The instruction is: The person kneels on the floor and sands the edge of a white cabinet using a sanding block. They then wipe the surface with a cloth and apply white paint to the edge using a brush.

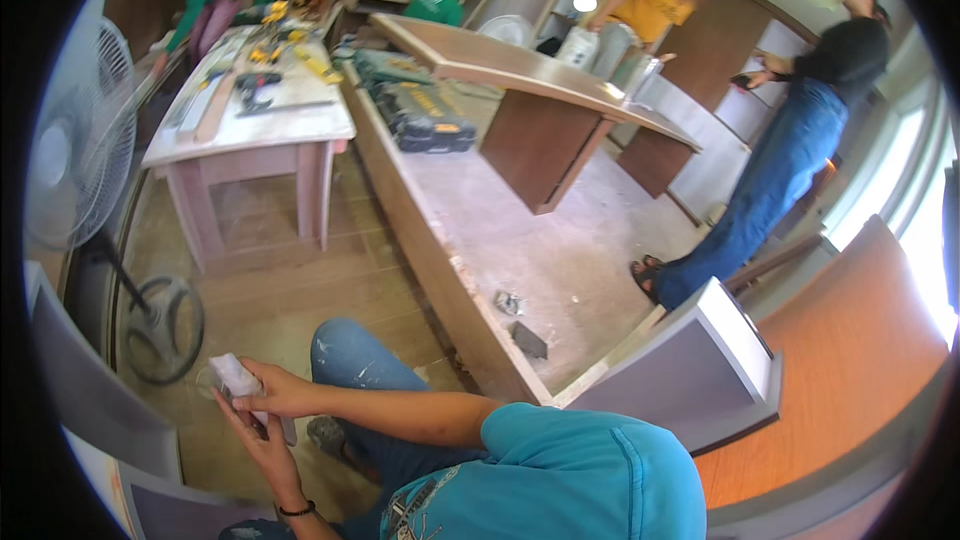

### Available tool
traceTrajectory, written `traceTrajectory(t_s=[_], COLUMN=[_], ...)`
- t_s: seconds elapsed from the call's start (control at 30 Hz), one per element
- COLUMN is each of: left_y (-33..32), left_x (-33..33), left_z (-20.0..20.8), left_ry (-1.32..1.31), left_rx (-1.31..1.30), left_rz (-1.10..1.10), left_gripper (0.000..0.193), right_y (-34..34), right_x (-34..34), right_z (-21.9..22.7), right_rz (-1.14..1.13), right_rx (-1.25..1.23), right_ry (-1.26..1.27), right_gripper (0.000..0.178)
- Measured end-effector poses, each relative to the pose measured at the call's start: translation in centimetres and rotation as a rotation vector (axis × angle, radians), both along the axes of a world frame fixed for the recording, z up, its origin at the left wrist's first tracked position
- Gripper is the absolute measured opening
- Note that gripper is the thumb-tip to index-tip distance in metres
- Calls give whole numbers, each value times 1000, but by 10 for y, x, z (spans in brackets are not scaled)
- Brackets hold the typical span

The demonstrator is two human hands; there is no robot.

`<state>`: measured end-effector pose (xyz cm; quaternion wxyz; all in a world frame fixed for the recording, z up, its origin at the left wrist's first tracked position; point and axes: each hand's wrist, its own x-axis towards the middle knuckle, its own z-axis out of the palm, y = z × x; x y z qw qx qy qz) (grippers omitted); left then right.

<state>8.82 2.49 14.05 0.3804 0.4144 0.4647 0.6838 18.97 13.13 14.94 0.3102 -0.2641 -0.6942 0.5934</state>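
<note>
Low at the left, my two hands meet over a small whitish, block-like item with a clear edge on its left side; its kind is too blurred to tell. My right hand closes around it from the right, fingers wrapped over its lower part. Under it, my left hand supports it with the fingers pointing up along its side, and a dark bracelet circles that wrist. A darker patch shows between the palms, partly hidden by fingers. My bent knee in paint-spotted jeans is just right of the hands.
A standing fan is at the left. Power tools lie on a worktable. A long wooden board edge runs past my knee; beyond it are a tool case and a brown desk. Several people stand or bend farther off.
</note>
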Motion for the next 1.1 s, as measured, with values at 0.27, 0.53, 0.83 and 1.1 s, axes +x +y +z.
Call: traceTrajectory(t_s=[0.27,0.53,0.83,1.1], left_y=[2,19,29,-4], left_x=[11,-14,3,-24], left_z=[11,-29,-8,-31], left_ry=[93,258,603,772], left_rx=[49,-32,-140,-293], left_rz=[-69,48,-14,-73], left_gripper=[68,47,40,34], right_y=[-7,-39,-69,-65], right_x=[126,364,518,392], right_z=[69,93,136,-35], right_rz=[-521,-1142,-1395,-997], right_rx=[-97,69,458,433], right_ry=[268,126,-1748,-1463], right_gripper=[60,68,27,47])
